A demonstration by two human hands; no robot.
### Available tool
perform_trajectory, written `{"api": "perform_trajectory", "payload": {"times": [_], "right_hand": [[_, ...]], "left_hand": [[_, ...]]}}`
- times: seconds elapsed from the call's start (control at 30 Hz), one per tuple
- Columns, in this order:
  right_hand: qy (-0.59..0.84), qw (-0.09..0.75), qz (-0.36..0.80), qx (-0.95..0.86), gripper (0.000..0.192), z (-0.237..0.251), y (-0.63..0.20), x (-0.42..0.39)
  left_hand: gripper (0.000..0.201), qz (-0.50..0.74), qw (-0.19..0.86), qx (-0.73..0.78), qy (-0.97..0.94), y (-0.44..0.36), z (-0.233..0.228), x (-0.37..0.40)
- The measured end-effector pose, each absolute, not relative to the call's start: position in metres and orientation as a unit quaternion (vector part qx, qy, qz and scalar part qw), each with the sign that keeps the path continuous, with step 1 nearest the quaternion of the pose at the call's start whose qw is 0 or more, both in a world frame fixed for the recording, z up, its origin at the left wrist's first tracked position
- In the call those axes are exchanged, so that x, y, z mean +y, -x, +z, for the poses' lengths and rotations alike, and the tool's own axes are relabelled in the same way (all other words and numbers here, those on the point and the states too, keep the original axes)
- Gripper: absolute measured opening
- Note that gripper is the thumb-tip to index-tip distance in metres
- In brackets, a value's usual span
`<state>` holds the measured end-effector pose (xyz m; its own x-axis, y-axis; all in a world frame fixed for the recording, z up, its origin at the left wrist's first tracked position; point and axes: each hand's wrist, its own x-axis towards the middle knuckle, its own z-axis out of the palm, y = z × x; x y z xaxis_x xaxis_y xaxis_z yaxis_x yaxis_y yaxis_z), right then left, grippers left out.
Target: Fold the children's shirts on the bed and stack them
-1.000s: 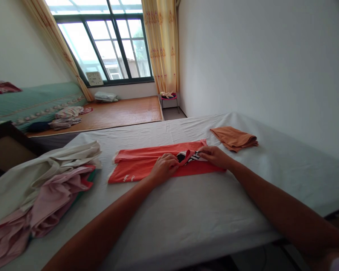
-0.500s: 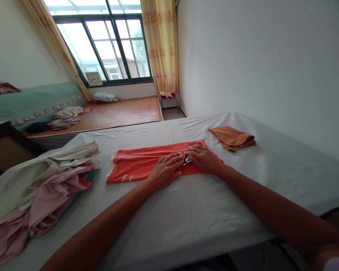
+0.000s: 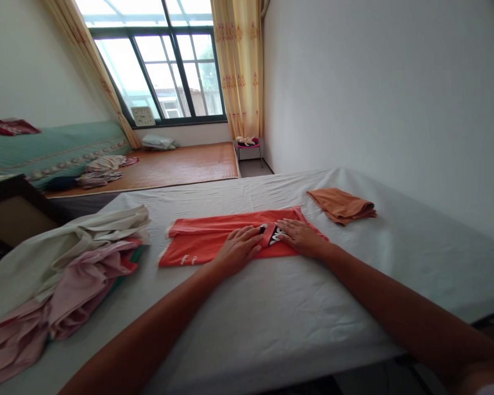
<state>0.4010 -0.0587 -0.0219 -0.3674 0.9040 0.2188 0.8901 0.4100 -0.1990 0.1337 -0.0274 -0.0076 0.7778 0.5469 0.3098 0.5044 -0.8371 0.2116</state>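
Across the white-sheeted surface [image 3: 247,312] I counted one flat, oblong red garment [image 3: 206,241], one folded rust-brown cloth [image 3: 343,206] and one rumpled heap of fabrics [image 3: 80,277]. Two hands, left hand [image 3: 239,247] and right hand [image 3: 303,239], lay flattened on the garment, fingers extended, gripping nothing; a second earlier, the right was pinching its black-and-white print [image 3: 275,236].

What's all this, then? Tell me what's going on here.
A person has both bare hands on a coral-red garment spread on a white sheet. The left hand and right hand lie with fingers extended on either side of a black-and-white patch. Beyond the right hand sits a folded brown cloth; to the left is a loose heap of off-white and pink fabric.
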Motion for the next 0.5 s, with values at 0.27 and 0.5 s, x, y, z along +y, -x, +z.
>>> {"api": "perform_trajectory", "payload": {"times": [0.27,0.5], "right_hand": [[0.548,0.147,0.020,-0.823,0.059,-0.022,-0.404,-0.058],[0.540,0.151,0.027,-0.827,0.058,-0.023,-0.406,-0.057]], "left_hand": [[0.050,0.103,0.021,0.500,-0.860,-0.076,-0.013,0.024],[0.049,0.048,-0.003,0.553,-0.832,-0.015,-0.019,0.057]]}}
